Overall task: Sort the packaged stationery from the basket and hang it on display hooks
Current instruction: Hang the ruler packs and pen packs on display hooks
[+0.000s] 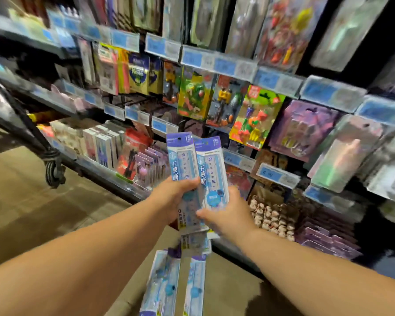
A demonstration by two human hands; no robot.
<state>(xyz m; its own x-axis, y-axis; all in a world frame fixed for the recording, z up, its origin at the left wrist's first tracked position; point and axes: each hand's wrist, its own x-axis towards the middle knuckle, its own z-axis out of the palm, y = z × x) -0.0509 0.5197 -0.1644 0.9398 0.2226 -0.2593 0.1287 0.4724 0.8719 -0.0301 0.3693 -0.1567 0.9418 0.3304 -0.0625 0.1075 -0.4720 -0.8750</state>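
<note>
Forward and outstretched, left hand [175,198] gripping left ruler pack [180,156], right hand [229,216] gripping right ruler pack [211,165]

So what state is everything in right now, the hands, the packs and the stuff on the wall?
Left hand: grips the left ruler pack, held upright, not hung.
Right hand: grips the right ruler pack, held upright, not hung.
Spare ruler packs: lying loose below the hands.
Fruit eraser pack: hanging on the display.

The display rack [304,65] facing me carries hung blister packs [255,117] and blue price strips [277,173]; its lower shelf [128,190] holds upright boxed sets [103,147]. A caster [54,172] rests on the floor [21,201].
</note>
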